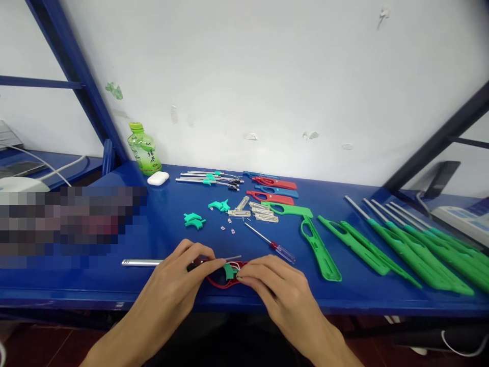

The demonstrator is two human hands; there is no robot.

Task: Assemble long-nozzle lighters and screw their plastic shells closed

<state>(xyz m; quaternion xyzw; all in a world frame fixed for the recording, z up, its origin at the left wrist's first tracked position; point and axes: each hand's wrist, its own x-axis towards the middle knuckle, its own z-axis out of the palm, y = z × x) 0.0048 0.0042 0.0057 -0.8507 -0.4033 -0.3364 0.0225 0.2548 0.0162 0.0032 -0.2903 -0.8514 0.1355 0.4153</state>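
Bright, fairly even white light fills my view and seems to fall from above, as the backs of my left hand and right hand are well lit; the pale wall looks a soft grey-white, darkening at the upper right corner; the blue tabletop carries only a mild sheen, while the metal tube catches a sharper glint; below the table edge, the floor sinks into deep shadow; the wide lens tips the blue posts outward at both sides; small details between my fingers look slightly soft; coarse pixel blocks hide a patch at the left.
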